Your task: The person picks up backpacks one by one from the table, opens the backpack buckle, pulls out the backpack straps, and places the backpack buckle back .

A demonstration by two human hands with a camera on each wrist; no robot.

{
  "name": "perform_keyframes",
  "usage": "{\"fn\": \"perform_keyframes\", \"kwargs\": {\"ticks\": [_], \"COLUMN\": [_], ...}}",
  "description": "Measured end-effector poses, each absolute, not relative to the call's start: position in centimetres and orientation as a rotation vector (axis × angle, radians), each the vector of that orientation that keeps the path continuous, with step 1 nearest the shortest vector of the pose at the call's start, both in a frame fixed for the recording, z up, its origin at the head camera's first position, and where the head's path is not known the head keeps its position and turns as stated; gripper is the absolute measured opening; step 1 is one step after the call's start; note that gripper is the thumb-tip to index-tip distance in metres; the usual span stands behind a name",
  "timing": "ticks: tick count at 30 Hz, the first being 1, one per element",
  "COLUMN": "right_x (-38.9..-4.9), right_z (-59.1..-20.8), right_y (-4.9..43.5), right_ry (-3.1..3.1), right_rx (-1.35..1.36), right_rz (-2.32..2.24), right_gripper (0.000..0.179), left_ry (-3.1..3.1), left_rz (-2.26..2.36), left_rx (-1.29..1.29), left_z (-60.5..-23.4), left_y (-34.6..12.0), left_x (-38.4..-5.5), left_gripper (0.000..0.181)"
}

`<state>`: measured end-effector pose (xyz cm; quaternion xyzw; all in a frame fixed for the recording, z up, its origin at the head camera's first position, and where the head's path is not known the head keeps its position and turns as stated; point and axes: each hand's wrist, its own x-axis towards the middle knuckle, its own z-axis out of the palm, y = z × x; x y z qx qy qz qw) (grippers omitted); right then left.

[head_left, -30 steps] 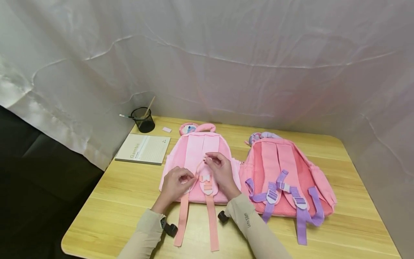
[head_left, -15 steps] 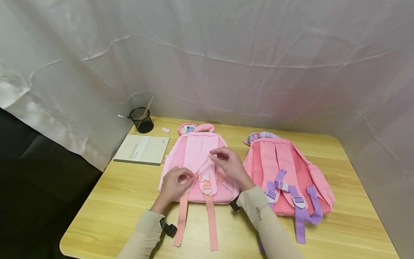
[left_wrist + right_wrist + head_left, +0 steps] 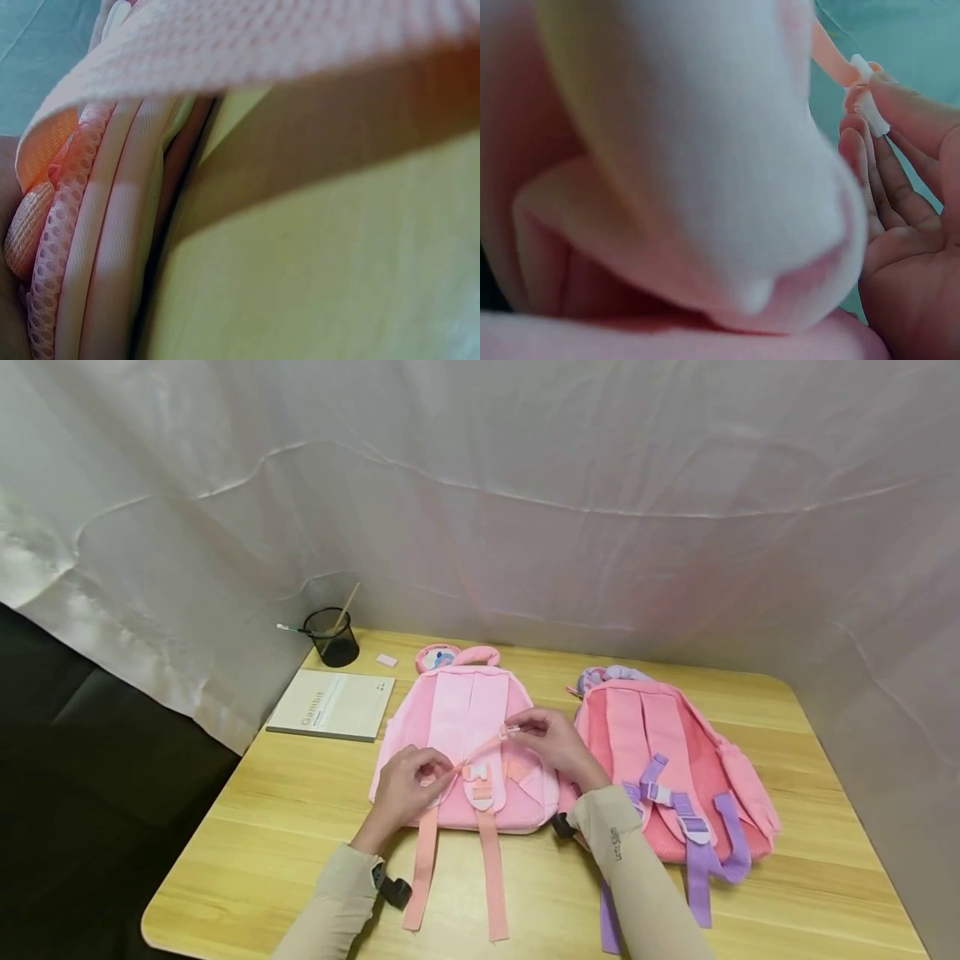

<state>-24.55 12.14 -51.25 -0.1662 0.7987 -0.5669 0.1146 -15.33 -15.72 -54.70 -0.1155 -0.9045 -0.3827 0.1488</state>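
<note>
A light pink backpack (image 3: 452, 702) lies with its shoulder-strap side up on the table. My left hand (image 3: 405, 787) pinches a thin orange strap (image 3: 482, 749) near the backpack's lower middle. The strap runs taut, up to the right. At its far end my right hand (image 3: 553, 745) holds a white buckle (image 3: 874, 112) between thumb and fingers, above the backpack's right side. Another white and orange buckle (image 3: 477, 773) lies on the right shoulder strap. In the left wrist view a wide pale strap (image 3: 247, 52) crosses close to the lens, and only a sliver of the hand shows.
A darker pink backpack (image 3: 678, 735) with purple straps (image 3: 699, 877) lies at the right, partly behind my right forearm. A notebook (image 3: 352, 702), an eraser (image 3: 386, 660) and a black mesh pen cup (image 3: 339, 647) stand at the back left. A grey curtain (image 3: 480, 527) hangs behind the table.
My right hand has moved right with the buckle, drawing the orange strap out longer and straighter. My left hand stays in place, pinching the strap.
</note>
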Motion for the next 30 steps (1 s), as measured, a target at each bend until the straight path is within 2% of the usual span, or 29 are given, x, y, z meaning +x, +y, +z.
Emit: {"fn": "perform_keyframes", "kwargs": {"ticks": [30], "right_x": [-24.6], "right_z": [-52.1], "right_y": [11.8], "right_ry": [2.462], "right_rx": [-0.521], "right_rz": [-1.483], "right_gripper": [0.021], "left_ry": [-2.604], "left_rz": [-1.070], "left_rx": [-0.336], "left_z": [-54.7], "left_y": [-15.7], "left_x": [-15.2], "left_gripper": [0.013]}}
